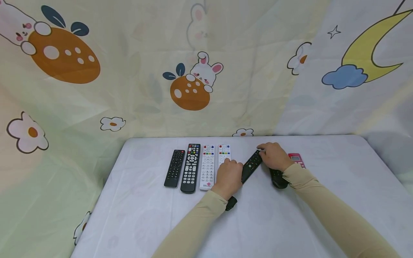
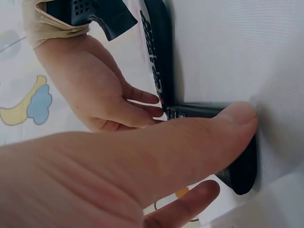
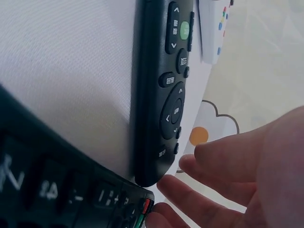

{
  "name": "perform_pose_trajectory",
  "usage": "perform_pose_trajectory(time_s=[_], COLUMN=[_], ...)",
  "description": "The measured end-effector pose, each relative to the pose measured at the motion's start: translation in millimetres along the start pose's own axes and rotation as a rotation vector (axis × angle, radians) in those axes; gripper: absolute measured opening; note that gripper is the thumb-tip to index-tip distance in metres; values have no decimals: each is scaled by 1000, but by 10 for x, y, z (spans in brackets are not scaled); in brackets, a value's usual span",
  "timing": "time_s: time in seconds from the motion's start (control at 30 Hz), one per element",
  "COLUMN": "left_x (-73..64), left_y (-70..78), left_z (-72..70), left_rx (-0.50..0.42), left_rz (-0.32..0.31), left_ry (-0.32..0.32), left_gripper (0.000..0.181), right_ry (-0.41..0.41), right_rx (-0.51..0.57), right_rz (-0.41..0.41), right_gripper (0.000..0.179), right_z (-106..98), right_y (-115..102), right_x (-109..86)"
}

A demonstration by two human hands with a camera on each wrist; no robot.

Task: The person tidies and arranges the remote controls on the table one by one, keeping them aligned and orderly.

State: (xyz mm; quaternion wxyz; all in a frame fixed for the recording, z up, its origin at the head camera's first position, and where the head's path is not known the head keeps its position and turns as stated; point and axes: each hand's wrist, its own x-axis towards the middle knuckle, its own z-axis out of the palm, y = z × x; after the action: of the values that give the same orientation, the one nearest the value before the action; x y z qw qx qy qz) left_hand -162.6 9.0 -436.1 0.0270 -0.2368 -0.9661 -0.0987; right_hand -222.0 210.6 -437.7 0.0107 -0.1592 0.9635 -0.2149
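In the head view a slim black remote control lies slanted between my two hands. My left hand grips its near part, and the left wrist view shows the thumb across it with a finger on the other side. At the far end is my right hand, fingers loosely extended. Seen from the right wrist, its fingertips are right at the tip of that remote. Another black remote control lies partly hidden beneath the right wrist, its buttons looming large at the lower left of the right wrist view.
Left of my hands, two black remotes and two white remotes stand in a row on the white-covered table. A pink-red keyed device shows behind the right forearm. Printed cloth hangs at the back.
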Motion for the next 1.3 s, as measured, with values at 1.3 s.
perform_pose_trajectory(time_s=[1.3], left_x=[-53], left_y=[141], left_z=[-38], left_rx=[-97], left_rz=[-13], left_ry=[36], left_gripper=[48], right_ry=[45], right_rx=[85], right_rz=[12], right_gripper=[33], right_z=[-35], right_y=[-22], right_x=[50])
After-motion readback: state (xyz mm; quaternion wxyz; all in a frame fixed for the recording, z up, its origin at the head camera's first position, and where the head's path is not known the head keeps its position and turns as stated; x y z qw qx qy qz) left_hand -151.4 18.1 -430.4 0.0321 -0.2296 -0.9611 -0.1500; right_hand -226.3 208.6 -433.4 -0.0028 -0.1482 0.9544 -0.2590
